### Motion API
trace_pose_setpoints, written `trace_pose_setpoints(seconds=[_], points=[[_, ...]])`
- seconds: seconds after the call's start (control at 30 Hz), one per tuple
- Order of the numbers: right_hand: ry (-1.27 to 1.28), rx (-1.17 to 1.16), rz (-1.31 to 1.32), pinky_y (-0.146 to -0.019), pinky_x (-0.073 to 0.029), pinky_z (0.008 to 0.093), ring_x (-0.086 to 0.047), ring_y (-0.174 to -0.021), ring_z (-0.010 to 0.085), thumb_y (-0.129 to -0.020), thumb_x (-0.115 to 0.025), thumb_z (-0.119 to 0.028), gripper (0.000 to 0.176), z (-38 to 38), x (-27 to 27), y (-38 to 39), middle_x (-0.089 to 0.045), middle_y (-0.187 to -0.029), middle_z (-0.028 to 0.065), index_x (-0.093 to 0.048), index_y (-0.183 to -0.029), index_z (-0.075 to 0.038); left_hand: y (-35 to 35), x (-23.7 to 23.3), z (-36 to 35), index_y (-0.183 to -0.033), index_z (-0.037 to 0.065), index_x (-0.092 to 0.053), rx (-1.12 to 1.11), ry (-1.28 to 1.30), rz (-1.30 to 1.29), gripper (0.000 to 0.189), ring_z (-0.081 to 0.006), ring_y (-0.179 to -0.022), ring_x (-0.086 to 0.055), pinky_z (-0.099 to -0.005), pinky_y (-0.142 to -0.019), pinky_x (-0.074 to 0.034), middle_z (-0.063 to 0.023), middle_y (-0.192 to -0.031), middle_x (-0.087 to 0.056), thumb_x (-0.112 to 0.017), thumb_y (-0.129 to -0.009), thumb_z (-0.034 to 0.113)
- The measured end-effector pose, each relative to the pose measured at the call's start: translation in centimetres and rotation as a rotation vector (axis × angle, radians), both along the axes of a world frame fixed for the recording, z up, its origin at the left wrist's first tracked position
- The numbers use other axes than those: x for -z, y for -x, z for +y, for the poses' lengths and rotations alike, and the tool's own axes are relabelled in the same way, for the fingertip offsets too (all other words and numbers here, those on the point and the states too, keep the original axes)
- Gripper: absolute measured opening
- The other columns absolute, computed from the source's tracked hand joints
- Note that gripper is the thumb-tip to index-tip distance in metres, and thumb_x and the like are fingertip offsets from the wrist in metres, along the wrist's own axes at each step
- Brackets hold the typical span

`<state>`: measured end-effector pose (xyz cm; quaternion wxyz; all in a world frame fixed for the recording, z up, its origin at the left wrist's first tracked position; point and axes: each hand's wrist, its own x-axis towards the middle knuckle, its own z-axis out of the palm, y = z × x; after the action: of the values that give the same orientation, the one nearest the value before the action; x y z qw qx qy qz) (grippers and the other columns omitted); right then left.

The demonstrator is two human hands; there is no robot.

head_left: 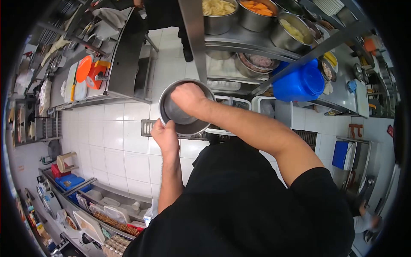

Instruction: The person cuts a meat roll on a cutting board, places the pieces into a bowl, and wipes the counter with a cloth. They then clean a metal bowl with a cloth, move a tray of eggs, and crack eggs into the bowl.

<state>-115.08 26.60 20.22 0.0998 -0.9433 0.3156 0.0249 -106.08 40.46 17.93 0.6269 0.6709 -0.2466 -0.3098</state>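
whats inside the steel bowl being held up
The right hand reaches into the round stainless steel bowl, knuckles up, with bare grey metal wall around it. Anything under the hand or in its palm is covered. The left hand grips the near rim.

Commercial kitchen being shown

Food is being kept in steel bowls [252,19] on a stainless rack [239,43]; a white tiled floor [120,143] with a drain grate [147,127] is being flanked by steel worktables [124,51].
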Motion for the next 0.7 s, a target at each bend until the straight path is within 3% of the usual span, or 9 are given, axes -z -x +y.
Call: trace_pose_setpoints(seconds=[0.13,0.17,0.3,0.4,0.47,0.53,0.6,0.67,0.7], points=[[-0.167,0.021,-0.364,-0.076,-0.060,0.0480,-0.075,-0.088,0.0389,-0.079,-0.068,-0.007,0.015,2.3,3.7,-0.8,-0.076,-0.091,0.0195,-0.078,-0.089,-0.005,-0.4,1.1,0.8,-0.064,0.007,-0.043,0.058,0.013,-0.127,0.026,-0.0027,-0.061,-0.036,-0.0271,-0.050,-0.027,0.0070,-0.063,-0.045,-0.058,-0.081,-0.006],[-0.416,0.095,-0.368,-0.077,-0.058,0.0508,-0.072,-0.090,0.0426,-0.082,-0.065,-0.007,0.018,3.3,3.7,-0.3,-0.074,-0.092,0.0225,-0.077,-0.094,-0.004,-0.5,2.3,1.2,-0.063,0.007,-0.040,0.068,0.009,-0.143,0.028,-0.0034,-0.061,-0.033,-0.0287,-0.050,-0.026,0.0065,-0.062,-0.042,-0.058,-0.080,-0.005],[-0.621,-0.155,-0.238,-0.080,-0.056,0.0496,-0.072,-0.089,0.0413,-0.087,-0.065,-0.010,0.020,5.5,6.0,1.8,-0.074,-0.093,0.0224,-0.078,-0.101,-0.005,-0.1,2.1,2.6,-0.062,0.006,-0.040,0.011,-0.012,-0.142,0.028,-0.0042,-0.061,-0.034,-0.0298,-0.050,-0.027,0.0054,-0.061,-0.041,-0.059,-0.080,-0.004],[-0.778,-0.296,-0.148,-0.081,-0.056,0.0462,-0.073,-0.090,0.0385,-0.091,-0.066,-0.011,0.023,4.4,0.4,2.8,-0.075,-0.094,0.0209,-0.078,-0.109,-0.007,-1.3,0.6,4.1,-0.063,0.006,-0.042,-0.182,-0.053,-0.329,0.027,-0.0043,-0.061,-0.034,-0.0309,-0.049,-0.029,0.0054,-0.061,-0.041,-0.059,-0.080,-0.004],[-0.780,-0.336,-0.524,-0.082,-0.056,0.0447,-0.072,-0.091,0.0366,-0.092,-0.066,-0.012,0.023,3.9,0.4,2.6,-0.075,-0.099,0.0204,-0.076,-0.111,-0.005,-4.1,-0.3,5.6,-0.063,0.005,-0.039,-0.306,-0.094,-0.389,0.028,-0.0047,-0.061,-0.034,-0.0319,-0.050,-0.031,0.0057,-0.061,-0.039,-0.059,-0.081,-0.004],[-0.665,-0.259,-0.696,-0.081,-0.056,0.0422,-0.073,-0.090,0.0346,-0.094,-0.065,-0.010,0.022,2.5,-2.9,3.3,-0.074,-0.101,0.0205,-0.074,-0.113,-0.003,-8.2,-1.0,8.5,-0.063,0.006,-0.037,-0.436,-0.153,-0.449,0.030,-0.0051,-0.061,-0.034,-0.0317,-0.050,-0.030,0.0062,-0.061,-0.038,-0.059,-0.081,-0.003],[-0.549,-0.137,-0.794,-0.079,-0.056,0.0441,-0.071,-0.088,0.0376,-0.094,-0.064,-0.010,0.021,0.7,-2.8,3.8,-0.074,-0.101,0.0188,-0.074,-0.112,-0.004,-11.5,-1.7,11.1,-0.063,0.006,-0.034,-0.556,-0.161,-0.532,0.032,-0.0064,-0.060,-0.031,-0.0332,-0.050,-0.027,0.0053,-0.061,-0.034,-0.059,-0.081,-0.003],[-0.507,0.007,-0.693,-0.078,-0.055,0.0428,-0.071,-0.087,0.0388,-0.095,-0.065,-0.010,0.022,-1.0,1.1,4.7,-0.073,-0.102,0.0203,-0.073,-0.113,-0.002,-13.5,-2.1,13.9,-0.063,0.006,-0.033,-0.638,-0.200,-0.620,0.032,-0.0071,-0.060,-0.029,-0.0339,-0.050,-0.026,0.0043,-0.060,-0.032,-0.059,-0.080,-0.002],[-0.400,0.016,-0.572,-0.081,-0.055,0.0464,-0.071,-0.092,0.0400,-0.096,-0.063,-0.013,0.021,-2.0,5.3,5.6,-0.073,-0.106,0.0211,-0.073,-0.111,-0.001,-13.7,-2.8,14.7,-0.063,0.006,-0.033,-0.667,-0.203,-0.618,0.031,-0.0078,-0.061,-0.029,-0.0352,-0.050,-0.025,0.0028,-0.060,-0.032,-0.059,-0.078,-0.001]])
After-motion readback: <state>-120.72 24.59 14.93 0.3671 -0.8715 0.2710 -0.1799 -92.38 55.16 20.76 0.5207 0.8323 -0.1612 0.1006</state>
